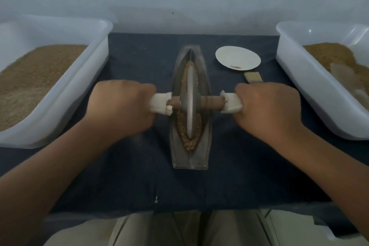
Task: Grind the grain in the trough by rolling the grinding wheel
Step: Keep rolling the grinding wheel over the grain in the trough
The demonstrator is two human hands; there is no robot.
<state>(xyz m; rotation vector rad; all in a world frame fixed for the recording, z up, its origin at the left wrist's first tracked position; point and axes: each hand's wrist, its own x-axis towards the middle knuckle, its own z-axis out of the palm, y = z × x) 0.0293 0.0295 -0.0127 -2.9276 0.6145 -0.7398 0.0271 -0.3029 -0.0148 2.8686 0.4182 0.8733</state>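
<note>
Nearest, a narrow, boat-shaped grey metal trough [203, 152] is laid lengthwise on a dark blue cloth [123, 175], its near tip pointed toward the person. Tan grain [190, 143] is heaped along the groove of the trough, from just short of the near tip to past the middle. At the middle of the trough a flat grey metal grinding wheel [191, 86] is stood on edge in the grain, with a brown wooden axle [212, 102] run through it crosswise. The axle's ends are bound in white cloth wrappings [159, 104]. The wrapping left of the trough is clenched in the left hand [121, 110] and the one right of it in the right hand [267, 112], knuckles up. Beyond the hands, right of the trough, a small pale bristle brush [253, 78] and a round white paper plate [237, 58] are laid. One white plastic tub [93, 66] of brown meal is set left of the trough and a second tub [295, 70] right of it. If one fist is pressed harder than the other, the wheel could be tipped up the sloped wall and grain thrown over the rim. If a stroke is carried too far toward either tip, the wheel could be run out of the groove, or the apparently unfixed trough shoved along the cloth.
</note>
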